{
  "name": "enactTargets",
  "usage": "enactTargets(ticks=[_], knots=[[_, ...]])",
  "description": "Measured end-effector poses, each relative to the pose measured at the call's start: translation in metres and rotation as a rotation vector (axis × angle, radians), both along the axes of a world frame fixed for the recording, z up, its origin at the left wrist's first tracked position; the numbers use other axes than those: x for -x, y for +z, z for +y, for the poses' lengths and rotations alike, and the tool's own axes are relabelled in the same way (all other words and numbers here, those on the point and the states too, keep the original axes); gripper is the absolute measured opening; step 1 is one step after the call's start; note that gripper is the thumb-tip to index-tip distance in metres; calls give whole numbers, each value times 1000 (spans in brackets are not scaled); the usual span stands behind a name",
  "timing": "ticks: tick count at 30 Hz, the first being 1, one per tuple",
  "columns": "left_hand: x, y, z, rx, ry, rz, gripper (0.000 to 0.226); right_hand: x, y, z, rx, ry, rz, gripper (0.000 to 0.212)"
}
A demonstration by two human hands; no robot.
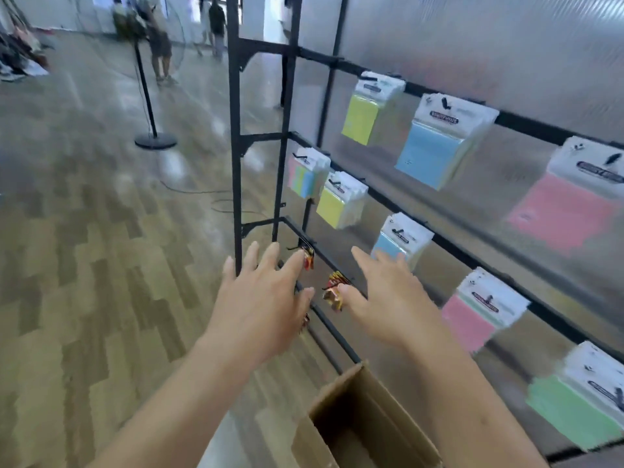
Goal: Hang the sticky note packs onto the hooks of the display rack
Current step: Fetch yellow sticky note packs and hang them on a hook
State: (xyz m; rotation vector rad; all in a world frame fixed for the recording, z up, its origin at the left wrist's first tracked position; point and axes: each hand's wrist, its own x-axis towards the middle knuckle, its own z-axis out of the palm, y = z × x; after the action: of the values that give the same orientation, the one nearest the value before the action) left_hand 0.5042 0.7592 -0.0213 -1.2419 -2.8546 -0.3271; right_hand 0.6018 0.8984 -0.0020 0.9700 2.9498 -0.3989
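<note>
A black display rack [234,136] stands in front of me, with several sticky note packs on its hooks: yellow [361,119], blue [429,157], pink [560,214], a multicolour pack [304,180] and green [574,410]. My left hand [260,298] and my right hand [388,298] are both stretched toward the rack's lower left rails, fingers straight and spread, holding nothing. Between them hang small red and yellow packets [332,292] on low hooks. The right thumb is close to one of these packets; contact cannot be judged through the motion blur.
An open cardboard box [341,413] sits below my arms beside the rack's foot. A black floor stand with a round base [155,140] and a cable lie on the wooden floor to the left. Several people stand far back. A translucent wall backs the rack.
</note>
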Motion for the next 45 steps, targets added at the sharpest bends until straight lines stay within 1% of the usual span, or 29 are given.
enactTargets(ticks=[7, 9, 12, 15, 18, 21, 23, 27, 28, 30, 33, 35, 36, 38, 40, 41, 44, 45], knots=[[105, 2, 72, -36, -157, 24, 58, 80, 6, 50, 37, -147, 110, 64], [133, -1, 100, -34, -197, 20, 59, 103, 1, 71, 43, -193, 125, 64], [170, 0, 139, -12, -246, 61, 60, 137, -3, 104, 25, -268, 183, 64], [207, 3, 178, -19, -289, 123, 60, 170, 0, 131, 51, -365, 248, 74], [239, 12, 214, -117, -314, 143, 58, 198, 5, 156, 62, -453, 354, 84], [263, 21, 244, -152, -336, 95, 74, 213, 11, 172, 105, -538, 456, 91], [278, 29, 263, -176, -390, 69, 85, 219, 17, 180, 169, -571, 546, 94], [300, 41, 296, -277, -553, -49, 93, 233, 26, 199, 282, -579, 790, 99], [305, 42, 303, -308, -602, -85, 92, 238, 29, 203, 287, -573, 843, 102], [310, 44, 315, -390, -699, -211, 80, 247, 32, 212, 293, -571, 947, 106], [316, 45, 327, -495, -859, -378, 63, 255, 35, 224, 310, -553, 1053, 90], [317, 46, 329, -562, -970, -472, 44, 257, 37, 225, 322, -551, 1091, 81], [318, 48, 329, -599, -1013, -517, 37, 257, 38, 224, 327, -551, 1104, 73], [319, 52, 326, -644, -1057, -607, 32, 257, 39, 219, 343, -558, 1114, 57], [322, 52, 324, -671, -1069, -761, 33, 256, 41, 210, 389, -558, 1141, 51], [324, 52, 322, -676, -1076, -852, 39, 255, 42, 206, 425, -547, 1167, 50], [330, 51, 319, -673, -1142, -1084, 76, 255, 45, 189, 485, -512, 1203, 47], [331, 51, 317, -674, -1159, -1137, 81, 256, 47, 183, 485, -499, 1202, 49]])
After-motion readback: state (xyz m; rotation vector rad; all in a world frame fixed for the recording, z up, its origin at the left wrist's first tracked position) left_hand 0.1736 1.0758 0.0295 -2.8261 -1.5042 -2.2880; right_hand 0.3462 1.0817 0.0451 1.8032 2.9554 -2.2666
